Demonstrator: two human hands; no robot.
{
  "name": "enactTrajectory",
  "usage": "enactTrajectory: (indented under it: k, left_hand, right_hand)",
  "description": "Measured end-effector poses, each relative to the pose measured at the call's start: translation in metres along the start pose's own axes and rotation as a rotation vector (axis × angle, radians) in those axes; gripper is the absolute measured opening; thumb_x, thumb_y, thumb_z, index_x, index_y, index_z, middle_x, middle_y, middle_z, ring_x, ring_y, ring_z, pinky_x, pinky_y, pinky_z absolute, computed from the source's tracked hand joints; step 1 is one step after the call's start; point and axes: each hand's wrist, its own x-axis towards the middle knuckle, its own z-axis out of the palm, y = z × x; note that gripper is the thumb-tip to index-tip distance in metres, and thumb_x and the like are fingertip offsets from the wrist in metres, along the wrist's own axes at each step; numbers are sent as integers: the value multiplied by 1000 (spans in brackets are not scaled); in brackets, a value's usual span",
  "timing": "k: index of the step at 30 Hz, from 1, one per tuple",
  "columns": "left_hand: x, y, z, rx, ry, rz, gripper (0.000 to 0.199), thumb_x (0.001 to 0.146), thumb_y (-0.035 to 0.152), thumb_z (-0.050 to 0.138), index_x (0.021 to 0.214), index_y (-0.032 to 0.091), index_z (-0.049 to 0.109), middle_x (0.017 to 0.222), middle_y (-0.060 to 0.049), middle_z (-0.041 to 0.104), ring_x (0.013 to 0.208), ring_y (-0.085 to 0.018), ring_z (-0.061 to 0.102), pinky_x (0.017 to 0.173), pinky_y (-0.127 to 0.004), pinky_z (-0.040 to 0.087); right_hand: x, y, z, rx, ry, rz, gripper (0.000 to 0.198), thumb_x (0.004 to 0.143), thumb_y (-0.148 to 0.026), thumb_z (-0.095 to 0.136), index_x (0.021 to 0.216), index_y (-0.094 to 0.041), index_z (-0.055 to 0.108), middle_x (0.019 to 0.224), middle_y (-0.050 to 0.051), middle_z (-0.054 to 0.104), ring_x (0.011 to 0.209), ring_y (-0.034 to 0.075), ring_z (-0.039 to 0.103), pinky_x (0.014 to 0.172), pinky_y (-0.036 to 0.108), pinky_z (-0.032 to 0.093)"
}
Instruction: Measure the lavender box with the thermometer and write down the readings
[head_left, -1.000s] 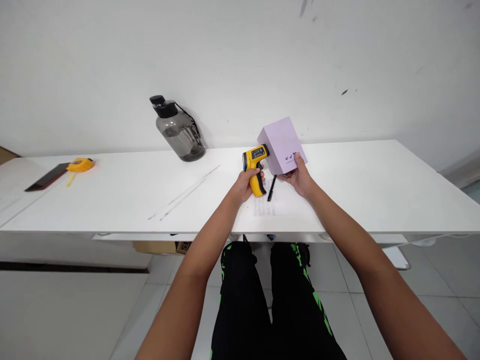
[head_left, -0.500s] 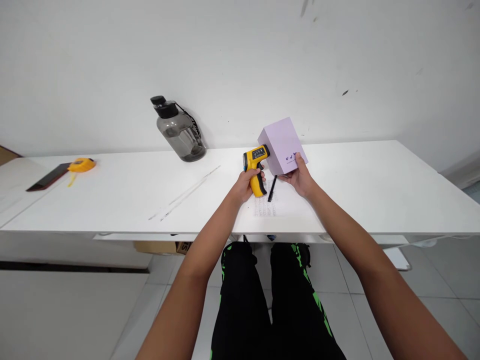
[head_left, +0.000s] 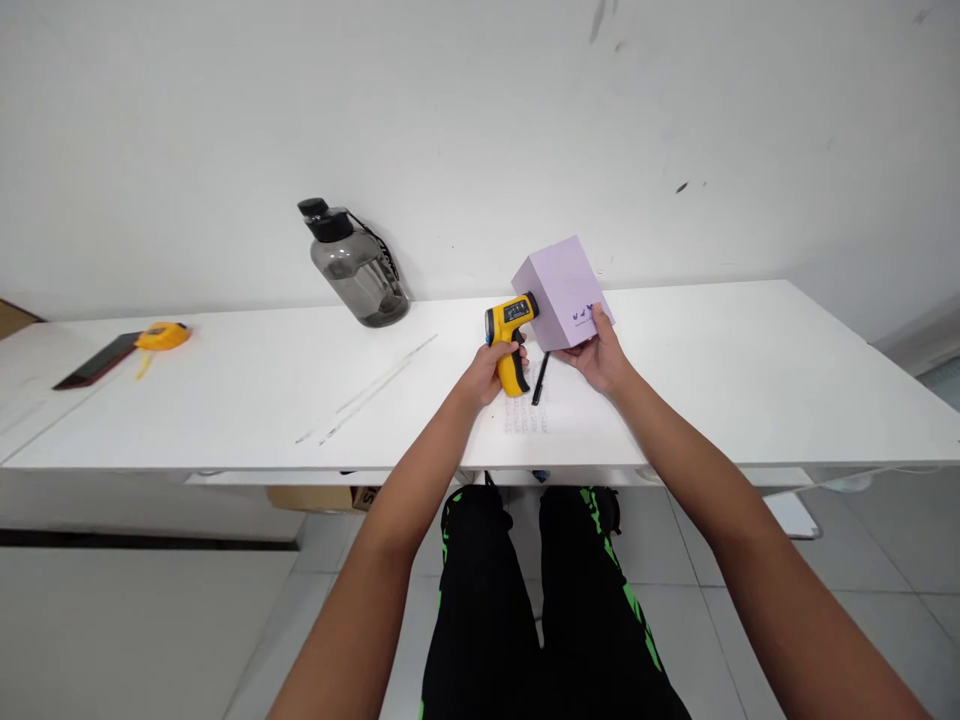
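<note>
My left hand (head_left: 487,372) is wrapped round the handle of a yellow and black infrared thermometer (head_left: 513,313). The thermometer's front end is against or very close to the left side of a lilac box (head_left: 564,285); I cannot tell if they touch. With the thumb on its printed face and fingers beneath, my right hand (head_left: 598,358) holds this box tilted above the table. Below the two hands a black pen (head_left: 540,380) lies on a sheet of paper (head_left: 527,415) with rows of small writing.
A large grey water bottle (head_left: 360,270) stands by the wall at the back. To the far left, a yellow tape measure (head_left: 163,336) lies beside a dark flat object (head_left: 101,361). The white table (head_left: 720,380) runs along the wall; its front edge is close to my legs.
Both hands keep hold of the thermometer and the box in nearly the same pose. The whole view has shifted slightly.
</note>
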Motion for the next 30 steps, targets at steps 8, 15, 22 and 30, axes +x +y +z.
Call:
enactTrajectory:
  k: [8, 15, 22, 30]
  left_hand:
    - [-3, 2, 5, 46, 16, 23, 37, 68, 26, 77, 100, 15, 64, 74, 1, 62, 65, -11, 60, 69, -28, 51]
    - [-7, -6, 12, 630, 397, 439, 27, 74, 34, 76, 94, 21, 63, 86, -2, 65, 80, -18, 63, 76, -32, 48]
    - [-14, 5, 8, 1250, 583, 424, 32, 87, 36, 60, 118, 27, 58, 105, -6, 68, 102, -28, 63, 87, -39, 45]
    - [-2, 12, -6, 1698, 635, 314, 57, 86, 25, 55, 143, 27, 48, 122, -13, 65, 117, -33, 58, 98, -45, 35]
  right_hand:
    - [7, -4, -4, 116, 42, 9, 66, 75, -77, 64, 122, -32, 57, 112, 7, 70, 113, 29, 65, 93, 51, 60]
    - [19, -4, -20, 127, 130, -52, 73, 74, -81, 57, 125, -30, 56, 113, 8, 68, 111, 27, 65, 91, 46, 61]
    - [24, -5, -35, -65, 311, -191, 79, 68, -77, 67, 131, -35, 47, 127, 7, 63, 109, 22, 64, 89, 42, 59]
    - [15, -6, -27, -71, 322, -220, 80, 67, -70, 73, 134, -38, 41, 136, 5, 59, 118, 21, 61, 95, 42, 55]
